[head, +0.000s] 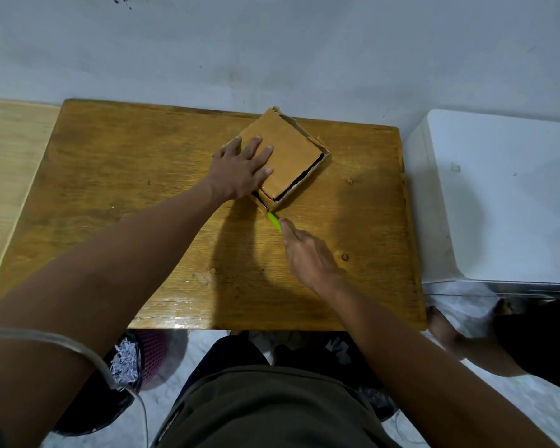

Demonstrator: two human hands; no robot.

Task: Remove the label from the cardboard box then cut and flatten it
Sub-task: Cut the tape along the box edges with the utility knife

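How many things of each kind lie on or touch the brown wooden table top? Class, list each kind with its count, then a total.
Square brown cardboard box: 1
Green-handled cutter: 1
Bare hands: 2, the left hand pressing flat on the box, the right hand gripping the cutter
Total: 4

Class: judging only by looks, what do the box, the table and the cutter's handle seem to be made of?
Box: brown cardboard, matte, with torn, ragged edges.
Table: wood, apparently varnished; grain, knots and glossy reflections show.
Cutter's handle: probably plastic, bright green and smooth; mostly hidden by the right hand.
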